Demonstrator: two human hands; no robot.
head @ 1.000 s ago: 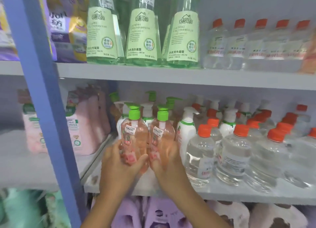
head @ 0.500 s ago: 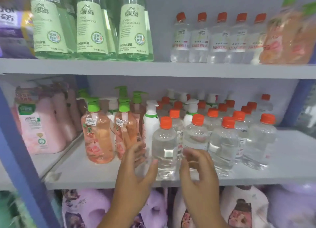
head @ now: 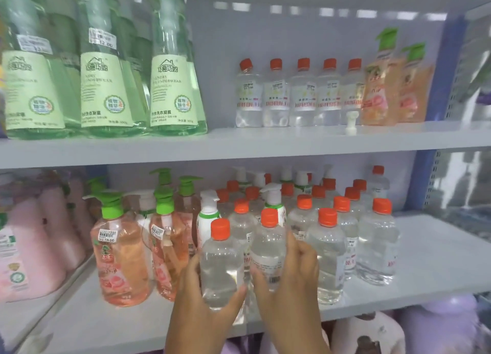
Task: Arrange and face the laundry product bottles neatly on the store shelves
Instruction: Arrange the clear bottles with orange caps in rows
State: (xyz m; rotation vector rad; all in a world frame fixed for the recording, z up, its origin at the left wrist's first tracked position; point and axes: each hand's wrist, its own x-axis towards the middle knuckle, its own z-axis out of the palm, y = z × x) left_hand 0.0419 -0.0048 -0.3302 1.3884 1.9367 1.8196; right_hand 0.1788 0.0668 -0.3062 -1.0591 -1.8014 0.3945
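Bright, even light; blurred edges.

The middle shelf (head: 438, 268) has bare board at its right end, beyond the last clear orange-capped bottles (head: 377, 244), and a bare strip along the front left edge before the pink pump bottles (head: 119, 258). Between those, clear bottles stand packed in rows with hardly a gap, white pump bottles (head: 208, 215) among them. On the upper shelf (head: 239, 146), an open stretch lies between the tall green bottles (head: 172, 88) and the small clear bottles (head: 300, 96); a small white cap (head: 351, 122) stands near its front.
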